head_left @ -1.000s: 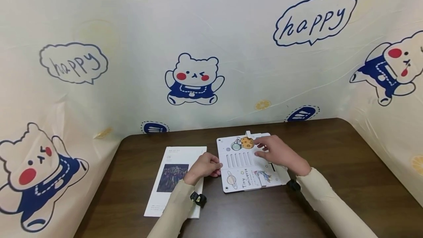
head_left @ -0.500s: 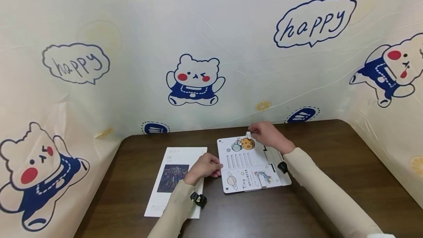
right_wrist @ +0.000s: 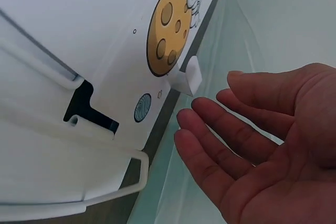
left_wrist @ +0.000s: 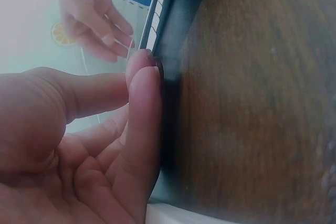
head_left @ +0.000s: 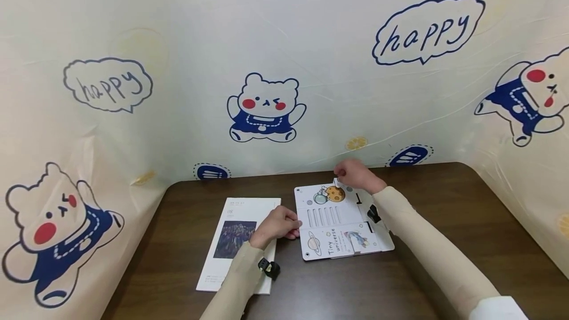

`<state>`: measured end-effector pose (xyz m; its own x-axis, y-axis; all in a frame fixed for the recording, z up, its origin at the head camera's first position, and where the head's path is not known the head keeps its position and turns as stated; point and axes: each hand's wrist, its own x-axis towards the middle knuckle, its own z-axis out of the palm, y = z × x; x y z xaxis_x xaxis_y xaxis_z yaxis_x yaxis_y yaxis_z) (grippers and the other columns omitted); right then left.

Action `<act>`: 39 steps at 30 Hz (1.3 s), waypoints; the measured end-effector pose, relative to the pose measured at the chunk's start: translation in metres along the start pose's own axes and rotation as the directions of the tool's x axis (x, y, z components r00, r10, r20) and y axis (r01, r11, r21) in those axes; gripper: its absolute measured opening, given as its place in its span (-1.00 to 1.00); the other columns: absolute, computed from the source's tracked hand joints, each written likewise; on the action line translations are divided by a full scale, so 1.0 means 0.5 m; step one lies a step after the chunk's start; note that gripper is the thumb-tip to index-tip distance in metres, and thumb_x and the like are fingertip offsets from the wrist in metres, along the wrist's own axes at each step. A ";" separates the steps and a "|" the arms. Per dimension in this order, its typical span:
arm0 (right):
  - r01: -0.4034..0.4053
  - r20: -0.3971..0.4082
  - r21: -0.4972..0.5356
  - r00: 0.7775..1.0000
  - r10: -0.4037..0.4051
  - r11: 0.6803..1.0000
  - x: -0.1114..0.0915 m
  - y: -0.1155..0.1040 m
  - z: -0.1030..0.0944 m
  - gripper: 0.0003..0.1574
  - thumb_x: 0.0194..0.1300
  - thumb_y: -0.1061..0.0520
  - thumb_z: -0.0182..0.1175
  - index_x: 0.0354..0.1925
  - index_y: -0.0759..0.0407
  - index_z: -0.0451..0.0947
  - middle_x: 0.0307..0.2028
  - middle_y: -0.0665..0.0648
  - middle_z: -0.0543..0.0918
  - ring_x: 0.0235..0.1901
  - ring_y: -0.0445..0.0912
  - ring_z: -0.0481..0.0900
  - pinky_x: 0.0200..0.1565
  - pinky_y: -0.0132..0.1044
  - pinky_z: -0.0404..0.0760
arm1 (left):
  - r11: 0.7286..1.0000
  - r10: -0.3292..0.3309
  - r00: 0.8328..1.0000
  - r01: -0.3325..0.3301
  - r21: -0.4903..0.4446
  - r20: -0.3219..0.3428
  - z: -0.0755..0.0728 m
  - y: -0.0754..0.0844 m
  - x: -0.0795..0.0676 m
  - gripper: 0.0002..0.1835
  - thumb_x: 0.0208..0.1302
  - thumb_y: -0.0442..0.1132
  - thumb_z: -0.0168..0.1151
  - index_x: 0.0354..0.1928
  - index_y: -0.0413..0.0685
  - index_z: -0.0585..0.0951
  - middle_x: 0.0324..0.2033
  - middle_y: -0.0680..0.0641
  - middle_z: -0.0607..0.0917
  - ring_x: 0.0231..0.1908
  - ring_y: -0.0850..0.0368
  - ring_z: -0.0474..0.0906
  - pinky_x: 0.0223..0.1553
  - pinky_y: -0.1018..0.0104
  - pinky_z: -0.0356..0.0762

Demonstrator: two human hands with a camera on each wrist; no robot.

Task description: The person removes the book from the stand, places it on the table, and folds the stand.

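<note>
A white book stand [head_left: 323,217] with planet drawings and the words "Tiny universe" lies folded on the table. My left hand [head_left: 277,223] pinches its left edge; in the left wrist view the thumb and a fingertip [left_wrist: 144,93] meet at the stand's thin side [left_wrist: 154,22]. At the far edge, a small white clip [right_wrist: 188,80] sticks up beside the orange moon picture. My right hand [head_left: 357,176] is right by that clip, its fingers [right_wrist: 231,135] loosely bent with nothing between them. The right forearm covers part of the stand's right side.
A white book [head_left: 233,238] with a dark picture on its cover lies to the left, partly under my left forearm. The brown table [head_left: 449,211] ends at a patterned curtain [head_left: 324,112] behind the stand.
My right hand has moved from over the stand's upper right to its far edge, by the clip. The left hand keeps its place at the left edge.
</note>
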<state>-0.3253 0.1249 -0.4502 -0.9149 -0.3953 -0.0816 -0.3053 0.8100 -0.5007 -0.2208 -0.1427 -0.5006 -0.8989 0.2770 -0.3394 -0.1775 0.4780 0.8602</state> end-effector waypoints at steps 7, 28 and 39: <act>-0.040 0.010 -0.027 0.999 0.040 0.999 0.016 0.008 0.009 -0.62 0.39 0.33 0.16 0.12 0.38 0.67 0.08 0.36 0.72 -0.12 0.07 0.64 -0.06 -0.10 0.72 | 1.000 0.013 1.000 -0.013 -0.002 0.007 0.005 0.006 0.000 -0.82 0.44 -0.36 0.26 -0.12 -0.41 0.68 -0.49 -0.13 0.76 -0.55 0.28 0.65 -0.42 0.40 0.74; -0.047 0.002 -0.035 0.999 0.047 0.998 0.032 0.013 0.028 -0.69 0.43 0.31 0.13 0.03 0.35 0.73 0.03 0.33 0.75 -0.19 0.04 0.63 -0.18 -0.22 0.69 | 1.000 0.009 1.000 -0.009 0.009 0.009 -0.001 0.000 0.003 -0.84 0.44 -0.36 0.26 -0.18 -0.38 0.70 -0.51 -0.09 0.76 -0.56 0.29 0.65 -0.42 0.40 0.74; -0.031 0.008 -0.053 0.999 0.031 0.998 0.022 0.013 0.031 -0.70 0.41 0.31 0.14 -0.01 0.35 0.74 0.00 0.31 0.76 -0.21 0.02 0.62 -0.21 -0.24 0.66 | 1.000 0.006 1.000 -0.006 0.025 -0.003 -0.002 0.001 0.000 -0.84 0.44 -0.35 0.26 -0.17 -0.38 0.71 -0.51 -0.11 0.77 -0.57 0.29 0.64 -0.42 0.40 0.75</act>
<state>-0.3333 0.1192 -0.4679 -0.9220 -0.3731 -0.1037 -0.2905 0.8434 -0.4520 -0.2211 -0.1433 -0.4998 -0.9013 0.2774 -0.3328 -0.1620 0.4968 0.8526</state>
